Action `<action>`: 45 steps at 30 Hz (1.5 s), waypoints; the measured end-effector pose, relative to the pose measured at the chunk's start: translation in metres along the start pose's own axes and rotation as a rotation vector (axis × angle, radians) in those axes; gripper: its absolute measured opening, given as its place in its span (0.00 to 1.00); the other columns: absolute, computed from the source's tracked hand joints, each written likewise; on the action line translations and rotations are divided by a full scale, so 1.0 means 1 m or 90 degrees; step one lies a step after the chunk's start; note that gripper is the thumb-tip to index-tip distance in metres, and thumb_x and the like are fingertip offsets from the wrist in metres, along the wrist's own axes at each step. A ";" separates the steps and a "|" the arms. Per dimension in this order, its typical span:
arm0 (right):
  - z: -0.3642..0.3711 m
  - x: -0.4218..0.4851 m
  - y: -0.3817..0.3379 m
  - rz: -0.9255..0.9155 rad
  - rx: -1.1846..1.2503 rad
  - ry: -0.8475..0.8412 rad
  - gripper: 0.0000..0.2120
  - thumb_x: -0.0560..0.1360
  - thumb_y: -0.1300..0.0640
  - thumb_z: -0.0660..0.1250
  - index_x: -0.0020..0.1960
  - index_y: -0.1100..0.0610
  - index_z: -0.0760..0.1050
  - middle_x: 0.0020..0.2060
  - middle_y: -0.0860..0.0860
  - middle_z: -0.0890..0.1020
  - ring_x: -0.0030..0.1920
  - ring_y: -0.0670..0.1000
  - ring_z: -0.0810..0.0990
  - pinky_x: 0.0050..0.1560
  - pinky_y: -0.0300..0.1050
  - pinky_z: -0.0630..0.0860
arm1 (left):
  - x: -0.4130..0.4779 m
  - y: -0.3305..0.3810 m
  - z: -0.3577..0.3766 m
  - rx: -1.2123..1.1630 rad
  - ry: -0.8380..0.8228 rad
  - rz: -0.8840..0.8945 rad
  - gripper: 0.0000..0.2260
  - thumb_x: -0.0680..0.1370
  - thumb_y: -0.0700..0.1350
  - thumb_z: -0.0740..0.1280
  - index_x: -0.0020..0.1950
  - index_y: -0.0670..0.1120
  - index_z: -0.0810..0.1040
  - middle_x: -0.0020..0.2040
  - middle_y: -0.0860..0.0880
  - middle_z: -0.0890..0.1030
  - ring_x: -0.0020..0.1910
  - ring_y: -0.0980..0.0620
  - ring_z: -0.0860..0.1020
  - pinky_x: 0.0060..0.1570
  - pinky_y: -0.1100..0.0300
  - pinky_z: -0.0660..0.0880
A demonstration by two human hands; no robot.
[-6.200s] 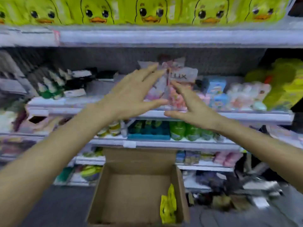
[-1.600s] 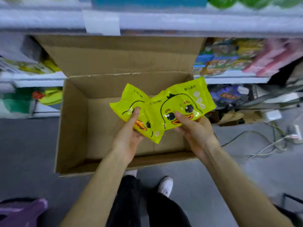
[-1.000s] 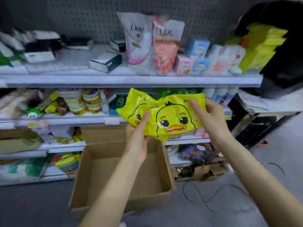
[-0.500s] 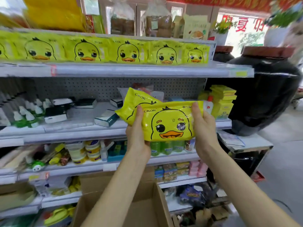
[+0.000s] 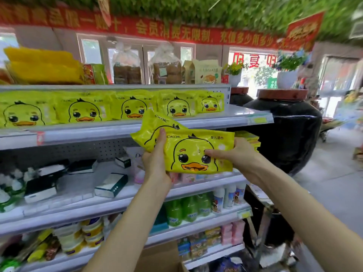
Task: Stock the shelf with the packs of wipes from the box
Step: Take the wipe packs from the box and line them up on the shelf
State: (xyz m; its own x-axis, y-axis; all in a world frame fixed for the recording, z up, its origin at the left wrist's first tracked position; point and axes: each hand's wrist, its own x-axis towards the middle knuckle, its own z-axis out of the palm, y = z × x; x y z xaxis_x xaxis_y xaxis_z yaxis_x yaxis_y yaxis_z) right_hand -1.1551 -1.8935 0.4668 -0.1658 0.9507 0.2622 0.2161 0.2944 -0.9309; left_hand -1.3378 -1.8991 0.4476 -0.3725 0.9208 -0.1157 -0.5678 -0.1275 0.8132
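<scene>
I hold two yellow duck-face packs of wipes, one in front (image 5: 193, 153) and one behind it (image 5: 152, 126), at chest height before the shelving. My left hand (image 5: 157, 163) grips their left side with the thumb on the front. My right hand (image 5: 235, 154) grips the right edge of the front pack, thumb across the duck's face. Just above, the upper shelf (image 5: 225, 119) carries a row of several matching duck packs (image 5: 133, 107), with bare shelf to the right of the row. Only a corner of the cardboard box (image 5: 163, 260) shows at the bottom.
A big black jar (image 5: 288, 130) with a red-brown lid stands right of the shelving. The shelf under my hands (image 5: 206, 188) holds boxes and pouches; lower ones hold green bottles (image 5: 182, 211) and tubs. Bagged goods (image 5: 127, 65) sit on top. Open floor (image 5: 330, 183) lies to the right.
Earlier my hands were bare at the shelf; then they lifted both packs out of the box. In the last half second the packs rose further toward the upper shelf, and my view tilted up.
</scene>
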 end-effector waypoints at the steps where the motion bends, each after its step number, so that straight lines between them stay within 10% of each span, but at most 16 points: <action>1: -0.003 0.003 -0.004 -0.006 0.013 0.005 0.30 0.52 0.44 0.80 0.49 0.60 0.82 0.46 0.57 0.86 0.52 0.61 0.82 0.58 0.60 0.77 | 0.004 0.002 0.006 0.004 -0.024 0.002 0.37 0.61 0.66 0.76 0.65 0.53 0.72 0.60 0.52 0.79 0.56 0.46 0.79 0.48 0.49 0.79; 6: -0.028 0.036 -0.008 -0.033 0.061 0.022 0.35 0.51 0.47 0.81 0.52 0.64 0.80 0.47 0.60 0.85 0.51 0.62 0.83 0.58 0.61 0.77 | 0.025 0.013 0.034 -0.032 -0.071 0.035 0.24 0.70 0.60 0.72 0.61 0.50 0.75 0.53 0.48 0.83 0.49 0.47 0.83 0.39 0.50 0.82; 14: -0.110 0.120 0.011 -0.120 0.149 0.110 0.12 0.64 0.59 0.74 0.47 0.56 0.80 0.39 0.50 0.86 0.40 0.50 0.85 0.42 0.46 0.82 | 0.071 0.019 0.083 -0.098 -0.117 0.135 0.15 0.81 0.55 0.61 0.62 0.48 0.75 0.57 0.45 0.81 0.58 0.44 0.79 0.55 0.41 0.77; 18: -0.145 0.180 0.035 -0.140 0.139 0.180 0.12 0.62 0.56 0.77 0.44 0.54 0.81 0.41 0.48 0.85 0.43 0.52 0.83 0.48 0.49 0.78 | 0.089 0.015 0.102 0.002 -0.057 0.198 0.10 0.79 0.57 0.63 0.49 0.53 0.77 0.48 0.53 0.82 0.51 0.53 0.79 0.52 0.53 0.76; 22: -0.156 0.237 0.052 -0.150 0.056 0.178 0.08 0.68 0.63 0.76 0.43 0.58 0.78 0.38 0.49 0.80 0.35 0.47 0.77 0.33 0.33 0.74 | 0.104 0.013 0.120 0.121 -0.009 0.255 0.11 0.78 0.58 0.65 0.48 0.51 0.78 0.41 0.53 0.82 0.41 0.56 0.79 0.41 0.61 0.74; 29: -0.150 0.327 0.065 -0.110 -0.027 0.117 0.15 0.67 0.59 0.78 0.37 0.60 0.72 0.33 0.55 0.75 0.31 0.47 0.75 0.36 0.44 0.76 | 0.117 0.014 0.132 0.117 0.032 0.296 0.18 0.78 0.49 0.68 0.65 0.47 0.70 0.56 0.46 0.81 0.46 0.50 0.82 0.38 0.59 0.81; 33: -0.145 0.349 0.070 -0.085 -0.040 0.079 0.26 0.65 0.55 0.79 0.57 0.65 0.74 0.51 0.56 0.80 0.47 0.56 0.79 0.53 0.52 0.78 | 0.121 0.012 0.136 0.090 0.025 0.306 0.17 0.77 0.45 0.70 0.63 0.44 0.72 0.58 0.42 0.81 0.41 0.49 0.85 0.39 0.58 0.82; 40: -0.149 0.369 0.071 -0.047 -0.162 0.083 0.33 0.66 0.49 0.78 0.60 0.66 0.68 0.38 0.52 0.71 0.48 0.53 0.71 0.36 0.42 0.66 | 0.125 0.003 0.140 0.086 0.056 0.306 0.24 0.77 0.45 0.70 0.69 0.38 0.70 0.54 0.40 0.82 0.40 0.48 0.85 0.35 0.60 0.81; 45: -0.146 0.370 0.074 -0.101 -0.293 0.096 0.42 0.66 0.44 0.77 0.69 0.65 0.63 0.61 0.59 0.75 0.61 0.59 0.74 0.45 0.47 0.67 | 0.126 -0.003 0.148 0.068 0.049 0.303 0.26 0.77 0.44 0.69 0.72 0.39 0.66 0.54 0.40 0.82 0.43 0.47 0.85 0.36 0.59 0.81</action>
State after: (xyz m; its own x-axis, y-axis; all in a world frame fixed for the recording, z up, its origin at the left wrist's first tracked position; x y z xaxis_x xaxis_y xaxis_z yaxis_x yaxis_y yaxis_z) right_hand -1.0600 -1.5054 0.5323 -0.0973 0.8841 0.4571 0.6068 0.4167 -0.6768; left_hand -1.2746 -1.7281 0.5145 -0.6280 0.7390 0.2438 -0.2448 -0.4850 0.8395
